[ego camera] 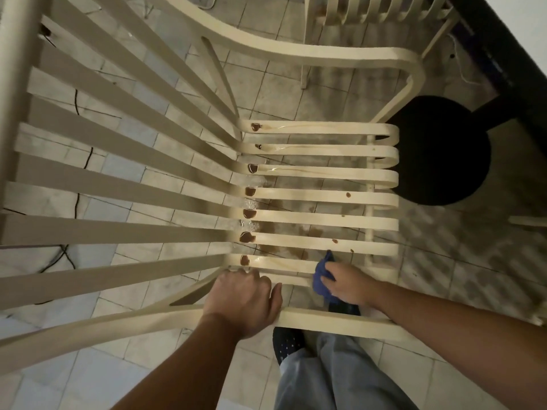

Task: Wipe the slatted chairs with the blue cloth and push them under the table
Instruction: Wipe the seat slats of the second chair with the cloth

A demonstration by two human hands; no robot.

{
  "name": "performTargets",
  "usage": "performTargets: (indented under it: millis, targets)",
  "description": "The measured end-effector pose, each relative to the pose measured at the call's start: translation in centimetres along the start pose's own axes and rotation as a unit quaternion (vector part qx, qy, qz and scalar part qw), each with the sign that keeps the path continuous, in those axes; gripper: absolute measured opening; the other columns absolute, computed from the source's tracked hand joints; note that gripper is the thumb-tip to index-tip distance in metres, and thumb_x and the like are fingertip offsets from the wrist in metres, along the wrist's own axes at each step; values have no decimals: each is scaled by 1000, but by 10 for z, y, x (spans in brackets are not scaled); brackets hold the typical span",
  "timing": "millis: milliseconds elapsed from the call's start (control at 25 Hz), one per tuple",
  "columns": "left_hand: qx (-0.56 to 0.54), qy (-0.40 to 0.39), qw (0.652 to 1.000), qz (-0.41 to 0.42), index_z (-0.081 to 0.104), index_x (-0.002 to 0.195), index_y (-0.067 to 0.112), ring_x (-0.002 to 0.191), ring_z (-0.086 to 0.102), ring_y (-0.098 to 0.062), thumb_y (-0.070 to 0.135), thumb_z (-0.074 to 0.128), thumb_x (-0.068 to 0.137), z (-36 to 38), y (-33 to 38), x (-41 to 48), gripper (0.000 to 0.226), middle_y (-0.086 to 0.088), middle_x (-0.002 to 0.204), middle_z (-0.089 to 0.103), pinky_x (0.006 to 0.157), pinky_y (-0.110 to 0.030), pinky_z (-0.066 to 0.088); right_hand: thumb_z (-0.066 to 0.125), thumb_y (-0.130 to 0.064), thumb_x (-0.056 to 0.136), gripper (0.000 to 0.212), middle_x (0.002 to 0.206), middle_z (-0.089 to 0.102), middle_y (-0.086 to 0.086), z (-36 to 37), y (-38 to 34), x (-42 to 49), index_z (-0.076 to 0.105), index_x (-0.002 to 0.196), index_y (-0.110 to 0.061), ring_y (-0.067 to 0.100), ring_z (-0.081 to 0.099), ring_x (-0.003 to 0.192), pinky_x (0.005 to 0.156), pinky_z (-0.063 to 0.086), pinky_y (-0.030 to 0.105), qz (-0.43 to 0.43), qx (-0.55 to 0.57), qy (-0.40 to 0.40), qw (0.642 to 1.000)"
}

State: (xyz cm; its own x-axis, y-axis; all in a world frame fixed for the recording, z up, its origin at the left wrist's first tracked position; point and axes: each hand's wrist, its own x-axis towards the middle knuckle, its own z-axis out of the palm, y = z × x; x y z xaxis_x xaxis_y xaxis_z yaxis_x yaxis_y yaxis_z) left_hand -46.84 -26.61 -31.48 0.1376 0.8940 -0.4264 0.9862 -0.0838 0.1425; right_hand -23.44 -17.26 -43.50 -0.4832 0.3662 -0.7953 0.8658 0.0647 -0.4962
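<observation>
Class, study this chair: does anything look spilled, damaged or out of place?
Yes. Brown liquid pools in the crease where the chair's seat slats meet its back, smaller drops dot the slats, and stains mark the floor tiles beneath: a spill.

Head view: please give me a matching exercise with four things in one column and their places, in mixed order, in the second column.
Things:
1. blue cloth
2. left hand
3. brown puddles
4. second chair

Places:
a. where the seat slats bend upward
b. gripping the near armrest
c. held in the right hand
d. at the top of the picture

Pairs: 1-c, 2-b, 3-a, 4-d
</observation>
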Motion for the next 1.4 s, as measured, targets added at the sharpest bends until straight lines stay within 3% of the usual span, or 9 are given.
performTargets:
  millis: [160, 320, 440, 560, 640, 920, 1080, 1240, 1400]
  targets:
    - [-2, 6, 1000, -12, 69, 84, 22, 61, 53, -14, 54, 11, 102, 1, -1, -1, 68, 2, 75, 64, 61, -29, 38, 47, -29, 107, 18, 97, 63, -2, 5, -8, 9, 62, 103, -20, 8, 59, 80, 71, 43, 17, -98, -153, 47, 982]
    - [5, 7, 1000, -10, 68, 79, 22, 57, 53, -15, 54, 16, 102, 1, -1, -1, 65, 2, 69, 62, 58, -28, 41, 78, -27, 86, 8, 89, 66, -4, 6, 2, 13, 76, 91, -21, 9, 64, 80, 70, 51, 19, -195, -305, 116, 925]
    - [7, 10, 1000, -8, 69, 72, 20, 51, 54, -16, 53, 24, 102, 2, -1, 0, 63, 2, 62, 59, 57, -29, 51, 96, -24, 58, 39, 94, 72, -1, 18, 16, 24, 79, 92, -18, 15, 68, 88, 80, 57, 26, -252, -408, 95, 873]
    - [1, 8, 1000, -5, 68, 75, 20, 55, 56, -19, 51, 23, 102, 1, -2, 0, 62, 0, 66, 60, 61, -32, 52, 79, -28, 85, 55, 137, 61, 8, 29, 20, 29, 63, 136, -13, 26, 56, 126, 113, 44, 39, -248, -413, 51, 875]
    - [-6, 13, 1000, -6, 65, 79, 21, 59, 55, -19, 51, 19, 104, 1, -2, -2, 61, -1, 69, 58, 65, -32, 52, 65, -32, 95, 58, 149, 52, 12, 33, 17, 32, 51, 148, -11, 31, 48, 137, 121, 33, 45, -227, -432, 54, 871]
    - [15, 24, 1000, -5, 43, 54, 22, 38, 35, -15, 46, 39, 100, 6, -4, 0, 52, 4, 47, 37, 47, -28, 45, 32, -50, 107, 67, 166, 25, 18, 48, 7, 53, 22, 161, -10, 37, 21, 154, 123, -5, 48, -253, -530, 66, 807]
    - [15, 25, 1000, -4, 38, 54, 22, 38, 29, -16, 46, 36, 100, 10, -3, 1, 52, 3, 47, 31, 47, -29, 44, 38, -46, 105, 63, 161, 37, 15, 57, -26, 71, 35, 157, -12, 34, 32, 150, 122, 1, 47, -252, -555, 85, 788]
    - [1, 26, 1000, -9, 38, 57, 23, 38, 33, -19, 45, 43, 97, 13, -3, 2, 47, 2, 50, 31, 47, -31, 48, 31, -33, 109, 65, 170, 5, 15, 69, -65, 87, 3, 162, -9, 34, 3, 157, 127, -6, 45, -250, -585, 48, 770]
    - [12, 10, 1000, -5, 47, 55, 23, 38, 30, -18, 44, 50, 95, 15, -4, 3, 45, 0, 49, 36, 45, -29, 48, 37, -37, 106, 69, 170, 8, 15, 79, -72, 109, 7, 163, -12, 33, 6, 157, 125, -7, 45, -252, -556, 58, 790]
